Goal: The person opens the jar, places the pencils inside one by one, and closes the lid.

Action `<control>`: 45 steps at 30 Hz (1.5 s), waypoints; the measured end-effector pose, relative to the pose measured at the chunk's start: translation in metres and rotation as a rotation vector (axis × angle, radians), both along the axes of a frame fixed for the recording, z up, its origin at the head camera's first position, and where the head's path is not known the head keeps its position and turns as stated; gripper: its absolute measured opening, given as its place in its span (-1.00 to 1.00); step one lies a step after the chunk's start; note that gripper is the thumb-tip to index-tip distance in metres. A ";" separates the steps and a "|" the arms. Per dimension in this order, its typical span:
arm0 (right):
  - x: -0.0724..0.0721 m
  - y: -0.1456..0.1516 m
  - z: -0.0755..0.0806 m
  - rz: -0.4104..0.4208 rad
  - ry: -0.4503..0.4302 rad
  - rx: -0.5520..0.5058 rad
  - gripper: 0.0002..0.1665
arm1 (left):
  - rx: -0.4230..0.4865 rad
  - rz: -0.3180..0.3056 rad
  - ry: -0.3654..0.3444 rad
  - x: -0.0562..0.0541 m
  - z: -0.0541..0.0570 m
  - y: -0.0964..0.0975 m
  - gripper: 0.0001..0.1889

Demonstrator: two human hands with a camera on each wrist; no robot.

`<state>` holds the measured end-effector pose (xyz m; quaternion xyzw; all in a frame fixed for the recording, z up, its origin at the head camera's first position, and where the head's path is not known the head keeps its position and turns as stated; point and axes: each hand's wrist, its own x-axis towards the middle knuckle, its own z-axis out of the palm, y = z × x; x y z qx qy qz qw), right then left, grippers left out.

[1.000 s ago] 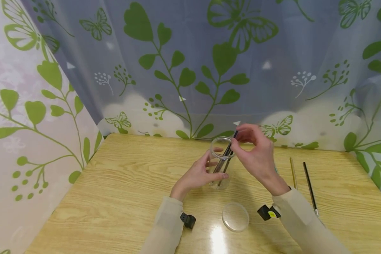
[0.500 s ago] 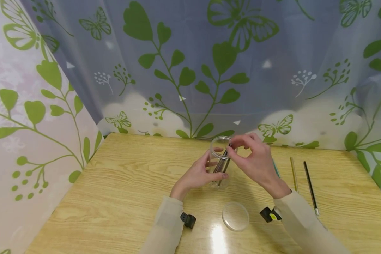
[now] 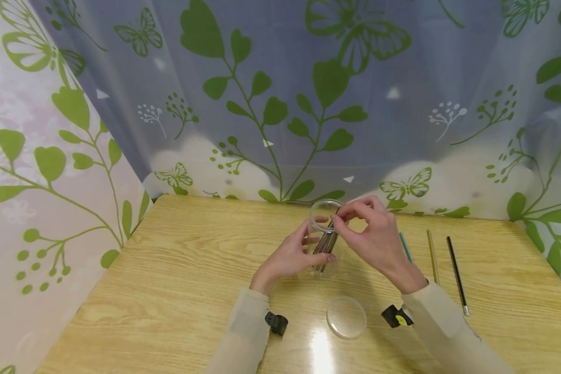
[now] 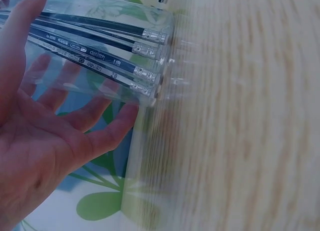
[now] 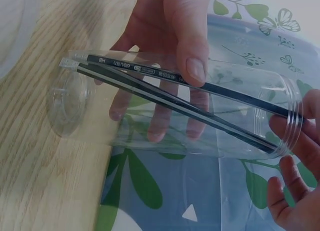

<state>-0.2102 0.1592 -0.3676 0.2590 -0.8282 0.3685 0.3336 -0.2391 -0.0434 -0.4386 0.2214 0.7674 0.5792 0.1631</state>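
My left hand (image 3: 287, 257) grips a clear plastic jar (image 5: 85, 123) round its side, thumb in front and fingers behind. The open jar stands upright on the table, or nearly so. Several dark pencils (image 4: 92, 53) lean inside it, their metal-capped eraser ends at the bottom. At the jar's mouth, my right hand (image 3: 371, 239) pinches the upper end of one dark pencil (image 5: 150, 71) between thumb and fingers. The length of that pencil lies within the jar. In front of the jar a round clear lid (image 3: 347, 318) lies flat on the table.
To the right on the wooden table (image 3: 168, 275) lie a teal pencil (image 3: 406, 248), a yellow pencil (image 3: 433, 257) and a black pencil (image 3: 457, 276). My right wrist partly covers the teal one. A patterned curtain (image 3: 280, 104) hangs behind the table's far edge.
My right hand has moved down and slightly left, lowering the dark pencil into the jar. More of the teal pencil shows beside my wrist. The left hand and jar have stayed in place.
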 end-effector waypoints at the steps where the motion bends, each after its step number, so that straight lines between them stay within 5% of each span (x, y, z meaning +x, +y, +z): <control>1: 0.000 0.000 0.000 0.001 0.002 -0.001 -0.90 | -0.001 0.001 0.001 0.000 0.001 0.000 -0.22; 16: -0.003 0.001 0.003 0.019 -0.013 0.002 -0.91 | 0.010 0.004 0.001 -0.004 0.003 0.001 -0.25; 28: -0.001 0.019 0.005 0.048 -0.038 -0.219 -0.81 | 0.018 0.004 -0.008 -0.004 0.002 0.002 -0.20; 45: 0.016 0.074 -0.021 -0.156 -0.224 -0.150 -0.85 | 0.002 0.003 -0.014 0.000 -0.001 0.001 -0.18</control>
